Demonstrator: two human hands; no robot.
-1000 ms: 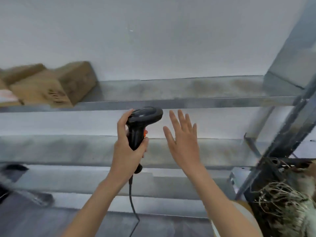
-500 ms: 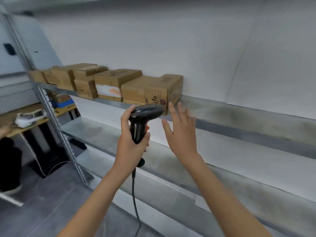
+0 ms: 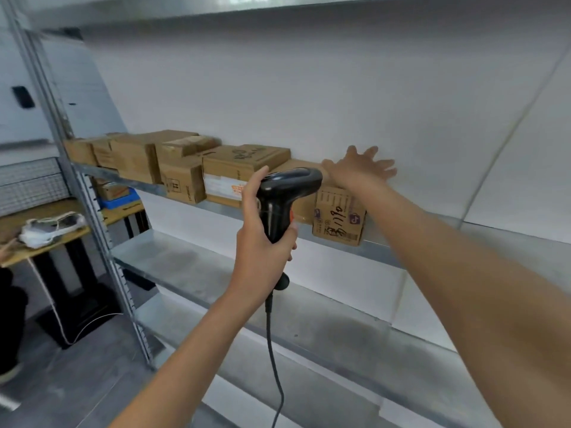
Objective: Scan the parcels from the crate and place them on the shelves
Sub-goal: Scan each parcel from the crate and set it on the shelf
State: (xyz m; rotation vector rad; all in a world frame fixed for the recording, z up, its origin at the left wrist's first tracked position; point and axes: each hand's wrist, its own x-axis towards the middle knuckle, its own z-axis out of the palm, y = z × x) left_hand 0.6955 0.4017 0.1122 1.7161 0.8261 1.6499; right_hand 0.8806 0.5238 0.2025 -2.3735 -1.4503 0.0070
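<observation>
Right hand (image 3: 360, 168) flat, fingers spread, atop end parcel (image 3: 338, 216) | left hand (image 3: 262, 239) grips barcode scanner (image 3: 282, 196), just left of parcel

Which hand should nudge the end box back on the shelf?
Right. The right hand is open, fingers spread, already over the top of the end box. The left hand is busy gripping the scanner, lower and in front of the shelf.
</observation>
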